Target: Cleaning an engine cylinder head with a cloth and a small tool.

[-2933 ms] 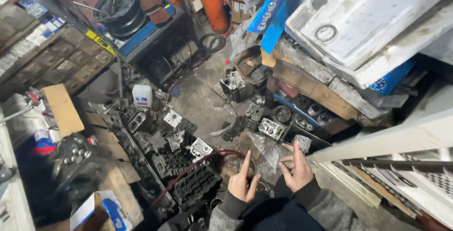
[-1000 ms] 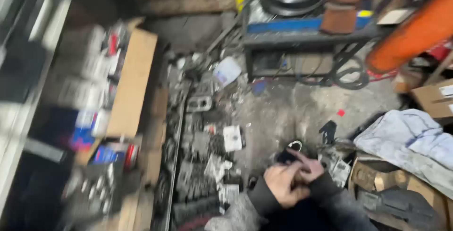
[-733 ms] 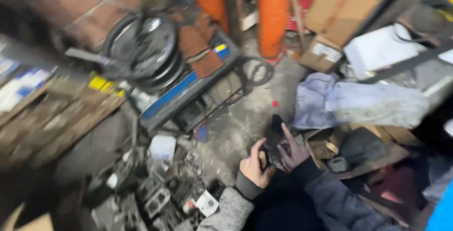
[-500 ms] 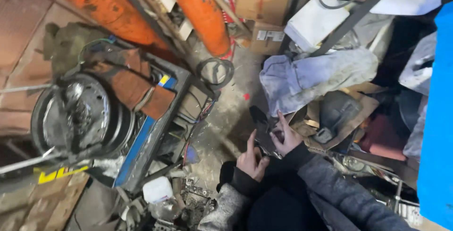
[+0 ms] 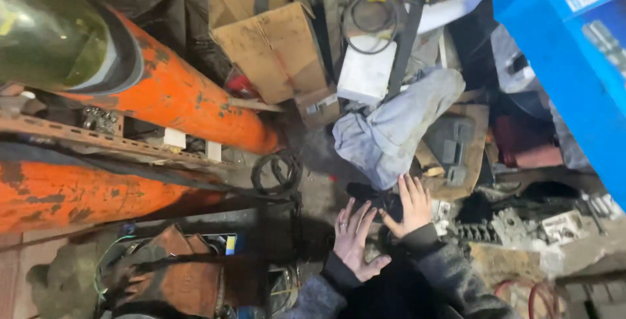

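My left hand (image 5: pixel 356 239) is low in the middle of the head view, fingers spread, its back toward me, holding nothing that I can see. Just right of it my right hand (image 5: pixel 409 206) lies flat, fingers apart, resting on a dark black object (image 5: pixel 375 196) on the grimy floor. A crumpled grey cloth (image 5: pixel 391 130) lies just beyond the fingertips. Both wrists wear dark sleeves.
Two large orange gas cylinders (image 5: pixel 176 100) lie at the left. A cardboard box (image 5: pixel 274 45) and a white block (image 5: pixel 366 74) stand behind. A coil of black cable (image 5: pixel 277 172) is left of my hands. A blue panel (image 5: pixel 574 77) and metal parts (image 5: pixel 521 224) are at the right.
The view has swung far across the cluttered floor, from scattered metal parts toward the orange cylinders. My hands, earlier together on a dark object, now lie spread and apart.
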